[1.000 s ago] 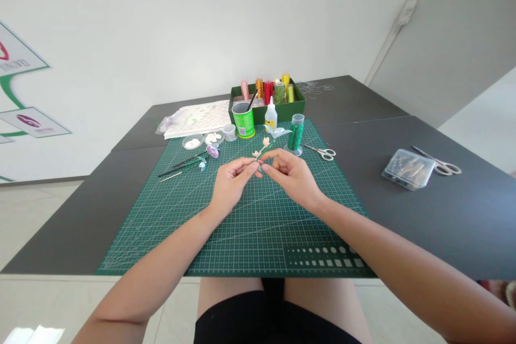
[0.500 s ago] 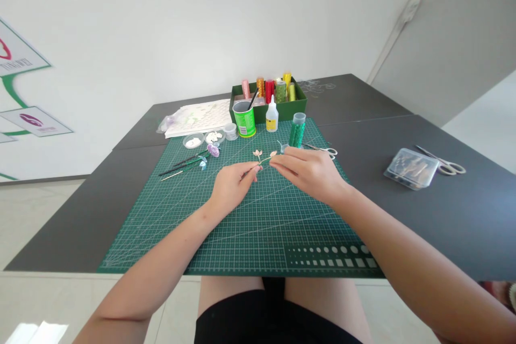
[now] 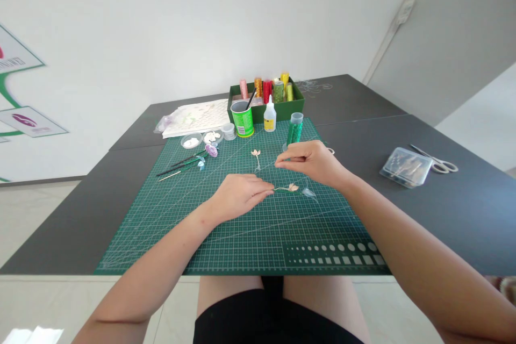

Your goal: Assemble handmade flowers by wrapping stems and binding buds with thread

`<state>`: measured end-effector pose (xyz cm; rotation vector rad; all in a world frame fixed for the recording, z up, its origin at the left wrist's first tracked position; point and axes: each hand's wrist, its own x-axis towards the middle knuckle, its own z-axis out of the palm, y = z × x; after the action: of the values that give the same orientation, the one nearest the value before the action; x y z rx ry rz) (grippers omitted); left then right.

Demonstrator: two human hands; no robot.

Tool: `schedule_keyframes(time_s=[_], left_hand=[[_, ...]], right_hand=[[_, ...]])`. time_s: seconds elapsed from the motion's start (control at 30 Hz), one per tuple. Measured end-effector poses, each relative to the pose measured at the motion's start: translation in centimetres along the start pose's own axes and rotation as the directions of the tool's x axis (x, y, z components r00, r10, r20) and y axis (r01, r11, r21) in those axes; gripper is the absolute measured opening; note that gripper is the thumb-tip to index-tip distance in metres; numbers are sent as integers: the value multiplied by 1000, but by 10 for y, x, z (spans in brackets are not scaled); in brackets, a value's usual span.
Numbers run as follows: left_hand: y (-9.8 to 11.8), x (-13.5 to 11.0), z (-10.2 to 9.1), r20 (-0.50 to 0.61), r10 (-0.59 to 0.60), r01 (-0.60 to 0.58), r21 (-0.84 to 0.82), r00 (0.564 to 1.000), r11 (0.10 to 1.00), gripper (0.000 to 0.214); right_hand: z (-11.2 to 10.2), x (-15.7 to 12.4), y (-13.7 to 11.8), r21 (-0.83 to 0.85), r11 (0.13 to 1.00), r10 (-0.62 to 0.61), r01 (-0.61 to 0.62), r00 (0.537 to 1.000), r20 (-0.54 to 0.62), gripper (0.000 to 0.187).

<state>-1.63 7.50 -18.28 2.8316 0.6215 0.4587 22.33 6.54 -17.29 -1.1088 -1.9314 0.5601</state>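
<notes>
My left hand (image 3: 242,193) rests on the green cutting mat (image 3: 242,236), fingers pinched on the end of a thin stem with a small pink paper flower (image 3: 291,188) that lies pointing right. A pale blue leaf piece (image 3: 309,192) lies just beyond the flower. My right hand (image 3: 312,162) hovers above it, thumb and forefinger pinched together; what they hold is too fine to make out. A second small pink flower (image 3: 256,153) is on the mat further back, apart from both hands.
Behind the hands stand a green thread spool (image 3: 295,129), glue bottle (image 3: 269,116), green can (image 3: 243,119) and a box of coloured spools (image 3: 266,98). A purple flower with stems (image 3: 201,157) and small dishes (image 3: 192,141) lie left. A plastic case (image 3: 407,167) and scissors (image 3: 437,162) lie right.
Both hands came lower and nearer. One flower stem now lies flat in my left hand, the other flower is left on the mat behind, and my right hand has drawn away to the right.
</notes>
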Motion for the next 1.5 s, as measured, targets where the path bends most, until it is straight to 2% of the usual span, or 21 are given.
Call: schedule_keyframes(time_s=[0.17,0.4,0.5,0.67,0.77,0.9,1.03,1.13,1.3,1.4,1.5], left_hand=[[3,0,-2,37,3,-2,-49,999,999,32],[7,2,-3,53,-20,29,-168,998,985,33],[8,1,-3,2,4,-4,-163,1000,987,32],[8,-2,-1,-167,24,-34,-56,986,998,34],[5,-3,1,-333,-23,26,7,943,1000,33],[-3,-4,3,-515,-164,193,4,841,981,28],[-10,-3,3,-564,-287,305,-66,774,950,22],[-12,-2,2,-563,-350,338,-131,749,932,17],[-14,-2,0,-515,-364,365,-105,776,925,10],[-17,-2,2,-474,-368,379,-77,800,922,6],[-20,-1,6,-397,-347,376,-5,850,927,4]], right_hand=[[8,1,2,74,997,32,-33,999,7,31],[6,1,-3,58,998,36,-37,999,23,28],[3,2,7,51,993,101,-105,993,67,24],[5,5,32,129,951,245,-281,940,237,29],[14,5,39,232,930,219,-285,937,274,33],[30,3,27,233,933,203,-276,934,294,31],[37,-1,6,165,955,185,-245,932,312,25],[36,-4,-5,149,966,157,-211,937,311,23],[33,-7,-12,148,974,114,-172,934,340,21],[32,-9,-15,157,983,31,-92,934,356,21],[27,-10,-20,196,981,-63,-7,935,349,21]])
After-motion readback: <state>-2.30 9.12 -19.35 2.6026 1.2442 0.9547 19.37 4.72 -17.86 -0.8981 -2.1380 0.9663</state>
